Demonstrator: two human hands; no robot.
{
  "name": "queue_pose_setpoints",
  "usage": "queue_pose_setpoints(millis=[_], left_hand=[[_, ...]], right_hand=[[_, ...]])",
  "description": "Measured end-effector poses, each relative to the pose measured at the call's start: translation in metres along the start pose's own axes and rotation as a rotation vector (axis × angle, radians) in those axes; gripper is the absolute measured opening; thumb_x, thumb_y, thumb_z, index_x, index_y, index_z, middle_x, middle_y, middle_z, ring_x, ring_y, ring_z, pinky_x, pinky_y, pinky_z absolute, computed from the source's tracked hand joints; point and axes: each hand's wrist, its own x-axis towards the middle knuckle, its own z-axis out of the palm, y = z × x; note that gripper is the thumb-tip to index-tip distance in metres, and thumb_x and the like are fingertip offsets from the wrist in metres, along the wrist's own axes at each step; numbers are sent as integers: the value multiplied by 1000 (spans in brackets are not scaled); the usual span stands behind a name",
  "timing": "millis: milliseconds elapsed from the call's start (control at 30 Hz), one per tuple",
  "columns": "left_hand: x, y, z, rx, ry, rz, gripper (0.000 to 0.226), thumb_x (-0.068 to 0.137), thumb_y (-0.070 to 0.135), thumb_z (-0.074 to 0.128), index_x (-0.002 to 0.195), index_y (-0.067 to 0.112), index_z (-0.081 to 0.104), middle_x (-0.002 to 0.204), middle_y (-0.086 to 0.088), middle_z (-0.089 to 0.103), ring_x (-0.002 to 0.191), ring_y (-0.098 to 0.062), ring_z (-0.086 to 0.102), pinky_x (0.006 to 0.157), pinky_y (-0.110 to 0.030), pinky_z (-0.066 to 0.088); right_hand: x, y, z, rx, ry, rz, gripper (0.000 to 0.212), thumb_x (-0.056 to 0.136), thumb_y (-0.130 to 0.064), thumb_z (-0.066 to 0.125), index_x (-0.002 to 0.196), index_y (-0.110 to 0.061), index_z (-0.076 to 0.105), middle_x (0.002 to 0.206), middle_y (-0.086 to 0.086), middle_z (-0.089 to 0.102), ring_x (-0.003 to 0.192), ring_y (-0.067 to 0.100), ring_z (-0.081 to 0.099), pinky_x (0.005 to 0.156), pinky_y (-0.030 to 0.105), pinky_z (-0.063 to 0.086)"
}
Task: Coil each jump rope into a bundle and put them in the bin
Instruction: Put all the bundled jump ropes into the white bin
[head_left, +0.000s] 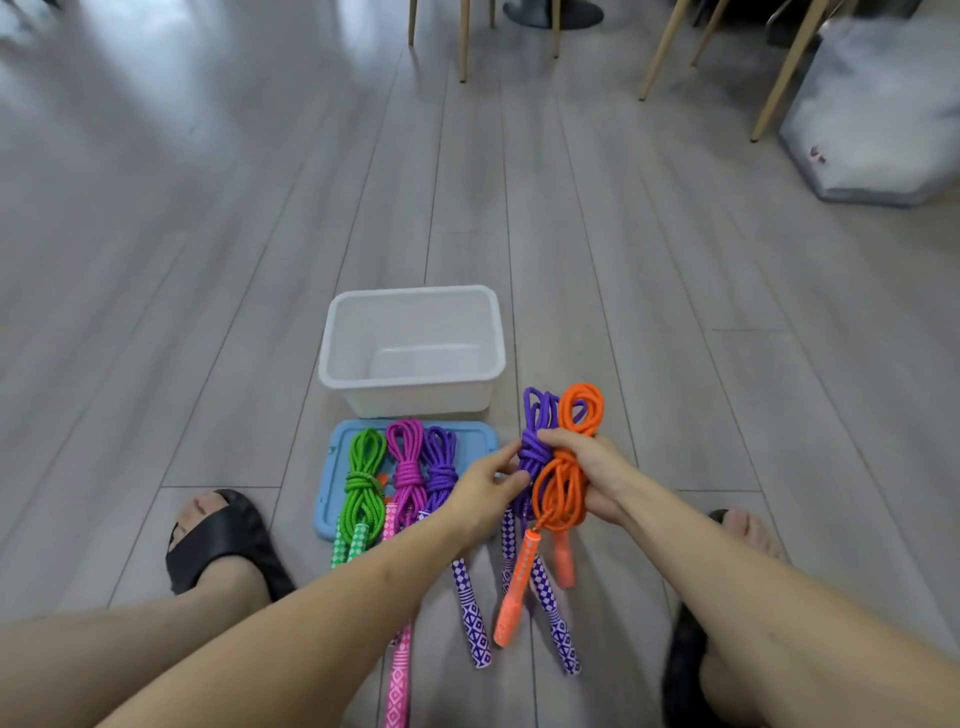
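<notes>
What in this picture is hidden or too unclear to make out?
Head view only:
- Pink rope: its handle runs off the bottom edge.
- Blue lid: mostly covered by the ropes.
- Left hand: its fingertips are tucked behind the held purple rope.
- Chairs: cut off by the top edge.

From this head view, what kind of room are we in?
Most likely a home dining or living area. Pale grey wood-plank floor, tapered light wooden chair legs at the far edge, and a grey-and-white padded pet bed at far right. The person sits on the floor in black slide sandals.
</notes>
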Motion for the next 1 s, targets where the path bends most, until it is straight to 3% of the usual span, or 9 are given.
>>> queue_pose_setpoints(millis=[133,200,300,400,533,600,700,833,1000], left_hand=[[-16,56,-10,-141,-7,103,47,101,6,60,137,34,56,108,-21,68,84,-11,68,79,-23,57],[-23,87,-22,-203,-21,147,45,100,5,61,127,41,60,104,-20,69,87,-16,70,83,-32,59],[-30,136,-45,-275,36,200,40,98,5,65,132,27,65,100,-16,65,88,-19,70,87,-43,61],[-33,183,-74,-310,64,272,42,97,26,70,137,26,59,113,-18,68,100,-29,72,93,-56,57],[-32,215,-111,-296,14,262,95,68,63,82,144,30,36,116,-3,73,111,-23,71,99,-39,52],[-30,218,-127,-156,-63,292,86,72,48,85,143,29,40,114,0,74,107,-17,70,94,-32,52],[-18,220,-151,33,-52,335,65,76,11,88,131,24,54,112,-13,67,93,-27,68,84,-44,60],[18,217,-191,129,66,286,54,72,16,88,117,20,58,97,-10,67,84,-25,68,79,-46,62],[80,167,-225,254,154,223,46,72,12,77,114,22,62,101,-15,72,87,-26,70,86,-58,59]], right_hand=[[-39,-47,20,40,-89,-89,32,90,-5,68,117,11,66,111,36,68,98,48,71,89,59,59],[-59,-74,34,43,-102,-163,27,90,-4,68,115,7,68,106,34,68,90,45,71,87,59,58],[-84,-118,59,31,-128,-285,31,89,-1,67,119,10,65,109,34,66,97,46,67,94,64,53],[-102,-162,87,-1,-130,-403,29,89,-1,67,117,7,67,102,28,69,79,35,70,80,50,59],[-112,-212,122,51,-172,-493,24,90,-2,66,112,5,69,95,24,70,73,33,70,75,48,59],[-108,-235,138,106,-218,-473,23,90,-6,65,112,2,69,97,24,69,76,34,70,79,51,59],[-96,-265,162,200,-279,-411,19,93,-11,61,109,-3,66,96,20,68,79,33,69,80,49,58],[-57,-282,190,316,-326,-368,14,97,-12,56,92,-7,68,84,12,69,75,28,67,80,44,56],[32,-254,202,325,-257,-340,12,95,-12,56,93,-6,67,83,13,68,72,28,68,75,41,59]])
